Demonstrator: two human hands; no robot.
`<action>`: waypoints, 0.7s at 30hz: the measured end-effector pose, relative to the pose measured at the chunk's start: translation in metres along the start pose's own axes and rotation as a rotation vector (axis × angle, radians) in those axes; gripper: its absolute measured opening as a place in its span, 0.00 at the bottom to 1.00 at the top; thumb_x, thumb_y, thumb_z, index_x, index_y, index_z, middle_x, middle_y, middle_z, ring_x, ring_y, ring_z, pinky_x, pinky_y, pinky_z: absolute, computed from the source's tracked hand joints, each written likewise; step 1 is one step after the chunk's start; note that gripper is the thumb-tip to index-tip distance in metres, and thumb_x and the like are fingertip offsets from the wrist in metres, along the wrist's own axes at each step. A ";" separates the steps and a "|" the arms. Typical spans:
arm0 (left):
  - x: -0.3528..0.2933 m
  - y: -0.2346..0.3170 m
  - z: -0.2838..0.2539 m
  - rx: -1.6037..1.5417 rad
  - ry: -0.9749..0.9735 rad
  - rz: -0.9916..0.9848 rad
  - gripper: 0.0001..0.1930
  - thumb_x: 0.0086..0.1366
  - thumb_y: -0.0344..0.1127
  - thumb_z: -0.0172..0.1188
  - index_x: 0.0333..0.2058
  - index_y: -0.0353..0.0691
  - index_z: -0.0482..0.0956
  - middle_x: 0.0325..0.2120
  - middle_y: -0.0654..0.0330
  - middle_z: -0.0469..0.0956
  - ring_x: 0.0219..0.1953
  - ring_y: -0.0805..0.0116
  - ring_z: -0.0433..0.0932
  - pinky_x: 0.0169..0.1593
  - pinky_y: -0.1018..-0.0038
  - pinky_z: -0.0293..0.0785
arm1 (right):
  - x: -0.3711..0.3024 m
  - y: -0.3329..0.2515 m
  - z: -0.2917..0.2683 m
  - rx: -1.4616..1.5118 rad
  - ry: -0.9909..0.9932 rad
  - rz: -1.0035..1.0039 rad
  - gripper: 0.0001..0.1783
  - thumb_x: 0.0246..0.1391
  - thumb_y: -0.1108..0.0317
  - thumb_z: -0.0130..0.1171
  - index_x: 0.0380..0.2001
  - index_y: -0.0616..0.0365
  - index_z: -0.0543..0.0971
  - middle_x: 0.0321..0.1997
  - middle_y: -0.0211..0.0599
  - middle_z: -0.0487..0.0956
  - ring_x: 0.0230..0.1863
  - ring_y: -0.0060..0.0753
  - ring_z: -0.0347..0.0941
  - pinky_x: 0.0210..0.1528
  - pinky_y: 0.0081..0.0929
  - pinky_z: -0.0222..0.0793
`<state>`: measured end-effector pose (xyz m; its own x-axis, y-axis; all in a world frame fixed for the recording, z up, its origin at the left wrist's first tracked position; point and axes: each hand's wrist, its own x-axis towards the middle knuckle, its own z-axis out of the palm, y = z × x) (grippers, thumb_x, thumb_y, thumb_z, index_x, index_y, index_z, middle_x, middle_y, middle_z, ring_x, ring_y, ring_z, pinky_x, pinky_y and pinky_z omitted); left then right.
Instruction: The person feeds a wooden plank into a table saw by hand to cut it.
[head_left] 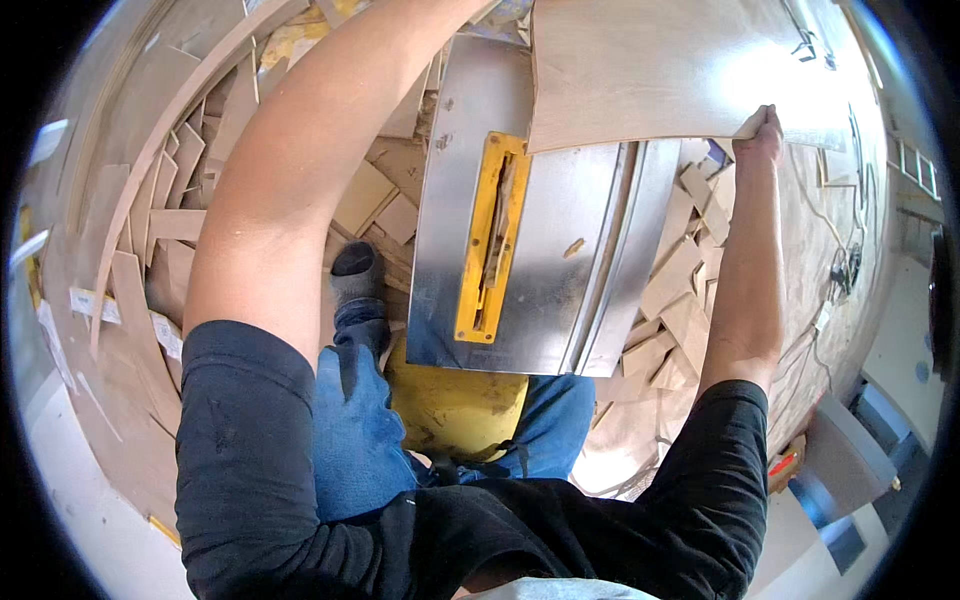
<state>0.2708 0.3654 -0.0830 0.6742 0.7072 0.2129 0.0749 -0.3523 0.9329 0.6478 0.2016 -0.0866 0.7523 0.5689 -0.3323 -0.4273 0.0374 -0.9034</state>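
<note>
A thin pale plywood sheet (pixel 640 75) lies over the far right part of a metal saw table (pixel 560 290) and reaches past its right side. My right hand (pixel 762 130) is closed on the sheet's near edge, towards its right corner. My left arm stretches forward past the table's left side, and its hand is beyond the top of the picture. Set in the table top is a yellow slotted insert (pixel 466 310); pale wood slivers lie in its slot. Whether a blade stands up there I cannot make out. A small wood chip (pixel 574 247) rests right of the insert.
Plywood offcuts (pixel 682 320) cover the floor on both sides of the table. A long curved wooden strip (pixel 135 195) runs along the left. The yellow saw base (pixel 455 405) stands between my legs. Cables (pixel 825 330) trail over the floor at the right.
</note>
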 end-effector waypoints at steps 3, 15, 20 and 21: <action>-0.016 -0.022 0.000 0.190 -0.074 -0.059 0.20 0.73 0.43 0.57 0.54 0.34 0.81 0.51 0.45 0.83 0.54 0.57 0.81 0.58 0.65 0.75 | -0.019 0.031 0.012 0.035 -0.018 0.085 0.19 0.73 0.58 0.51 0.58 0.60 0.72 0.55 0.40 0.78 0.55 0.40 0.76 0.60 0.43 0.78; -0.051 -0.001 0.033 0.503 0.047 0.038 0.20 0.74 0.48 0.52 0.50 0.40 0.83 0.45 0.41 0.83 0.49 0.43 0.82 0.54 0.56 0.76 | 0.030 0.030 -0.030 -0.135 -0.122 -0.029 0.22 0.76 0.56 0.44 0.60 0.60 0.72 0.58 0.42 0.78 0.58 0.46 0.75 0.64 0.53 0.72; -0.052 -0.004 0.036 0.587 0.014 0.088 0.19 0.75 0.47 0.50 0.50 0.41 0.83 0.45 0.41 0.83 0.49 0.42 0.82 0.54 0.54 0.76 | 0.073 0.038 -0.057 -0.145 -0.136 -0.046 0.21 0.75 0.54 0.45 0.56 0.61 0.74 0.55 0.42 0.79 0.55 0.44 0.77 0.62 0.50 0.74; -0.050 -0.004 0.040 0.591 0.010 0.114 0.19 0.75 0.48 0.50 0.50 0.41 0.84 0.45 0.41 0.83 0.49 0.42 0.82 0.54 0.54 0.76 | 0.099 0.034 -0.080 -0.153 -0.166 -0.052 0.21 0.75 0.54 0.46 0.55 0.61 0.74 0.54 0.42 0.80 0.54 0.44 0.77 0.61 0.50 0.74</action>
<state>0.2660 0.3069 -0.1086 0.6951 0.6499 0.3075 0.4006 -0.7053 0.5849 0.7478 0.1941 -0.1723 0.6735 0.6969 -0.2463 -0.2993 -0.0475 -0.9530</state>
